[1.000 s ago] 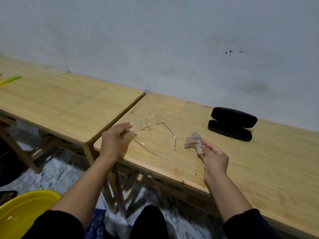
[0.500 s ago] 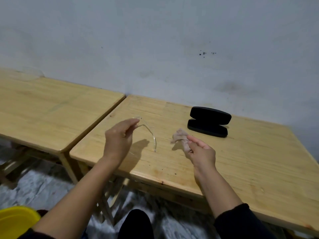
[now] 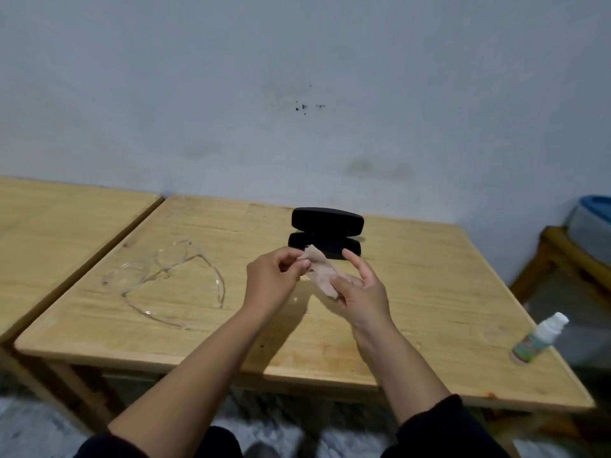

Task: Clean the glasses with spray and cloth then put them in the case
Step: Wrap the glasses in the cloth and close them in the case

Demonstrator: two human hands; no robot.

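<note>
Table: the pale wooden top carries everything for the task; its right front corner is the weak spot, since the spray stands almost at the edge there.
Second table: it butts against the left side with a seam between the two tops, and a temple tip pushed that way could catch in it.
Case: black, hinged open, lid raised toward the wall, just behind the hands. A careless reach could knock the lid shut or slide the case back.
Glasses: clear-framed, lying on the table left of the hands with both temples unfolded, touched by neither hand. Being nearly see-through against the wood (easy to misjudge), they could be swept by a forearm toward the front edge or pressed lens-down and scratched.
Left hand: fingers curled, pinching the upper corner of the cloth.
Right hand: thumb and lower fingers pinch the cloth's lower end, forefinger sticking out straight.
Cloth: small and beige, stretched between the two hands above the table. If either pinch slips it drops and may pick up grit, which would then scratch the lenses.
Spray bottle: small, white-capped, standing at the right front corner, well apart from the hands. A hurried grab could tip it to the floor.
</note>
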